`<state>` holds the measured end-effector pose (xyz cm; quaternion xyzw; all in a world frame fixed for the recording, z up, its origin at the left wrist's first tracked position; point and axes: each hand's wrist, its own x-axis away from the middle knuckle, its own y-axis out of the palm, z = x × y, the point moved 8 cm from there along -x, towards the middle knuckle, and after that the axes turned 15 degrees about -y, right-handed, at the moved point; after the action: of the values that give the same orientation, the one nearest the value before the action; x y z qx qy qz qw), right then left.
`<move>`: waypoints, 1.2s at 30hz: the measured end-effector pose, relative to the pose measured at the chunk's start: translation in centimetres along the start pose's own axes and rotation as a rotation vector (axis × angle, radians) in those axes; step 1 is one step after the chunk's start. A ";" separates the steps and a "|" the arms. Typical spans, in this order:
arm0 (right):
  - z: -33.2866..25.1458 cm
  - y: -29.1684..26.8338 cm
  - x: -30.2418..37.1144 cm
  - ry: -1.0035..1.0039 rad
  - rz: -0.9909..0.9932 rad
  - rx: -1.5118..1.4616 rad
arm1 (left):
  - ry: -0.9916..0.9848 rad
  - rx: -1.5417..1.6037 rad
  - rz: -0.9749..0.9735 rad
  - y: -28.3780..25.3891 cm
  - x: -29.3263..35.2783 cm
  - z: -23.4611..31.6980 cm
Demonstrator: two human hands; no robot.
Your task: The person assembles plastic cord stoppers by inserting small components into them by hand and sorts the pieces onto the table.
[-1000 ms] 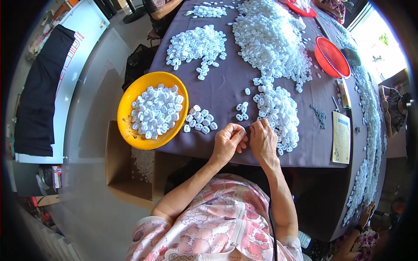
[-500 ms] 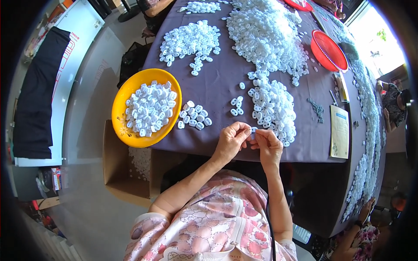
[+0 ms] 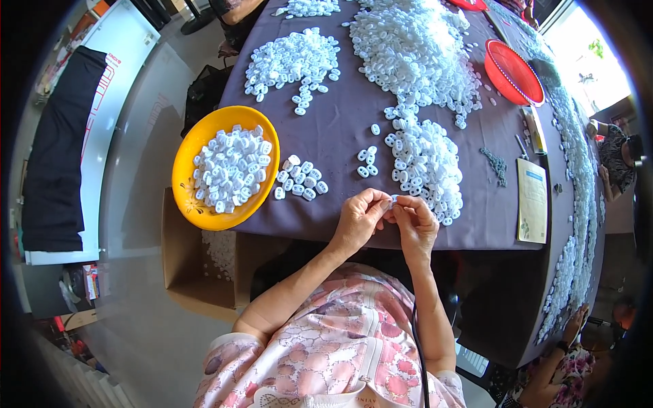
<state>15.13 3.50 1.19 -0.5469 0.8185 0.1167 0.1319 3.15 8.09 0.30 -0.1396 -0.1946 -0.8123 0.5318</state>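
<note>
Close to the table's front edge, my left hand and my right hand meet fingertip to fingertip. Between them they pinch one small white oval plastic piece, mostly covered by the fingers. Just beyond my right hand lies a pile of similar white pieces with two holes. A few loose pieces lie ahead of my left hand. Further left is a small cluster of thicker-looking white pieces, beside a yellow bowl heaped with the same sort.
A large mound of pieces and a smaller heap cover the far table. At right are a red basket, dark small parts and a tan booklet. A cardboard box stands below the bowl. Other people sit around the table.
Both hands stay together at the same spot. The white piece shows less between the fingertips, which have closed over it and shifted slightly. The view has tilted a little.
</note>
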 end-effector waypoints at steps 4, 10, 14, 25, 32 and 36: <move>0.0 -0.2 0.1 -0.008 0.025 -0.017 | 0.001 0.000 0.010 -0.1 0.0 -0.1; -0.1 0.1 0.1 -0.017 0.016 -0.004 | 0.027 -0.014 0.019 -0.2 -0.1 -0.4; 0.2 -0.2 0.2 -0.066 0.025 0.037 | 0.049 -0.031 0.024 0.0 -0.3 -0.5; 0.4 -0.5 0.6 -0.019 0.032 0.096 | 0.000 -0.036 -0.014 0.1 0.3 -0.9; -3.4 -0.6 -2.3 -0.262 -0.223 0.578 | -0.028 0.168 0.001 -1.0 0.2 -1.2; -3.1 1.8 -2.8 -0.365 -0.498 0.869 | -0.078 0.194 -0.063 -0.6 -0.1 -1.2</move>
<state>14.22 5.51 5.18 -0.5905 0.6005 -0.1745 0.5102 2.66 7.84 -0.88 -0.1126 -0.2972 -0.7998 0.5093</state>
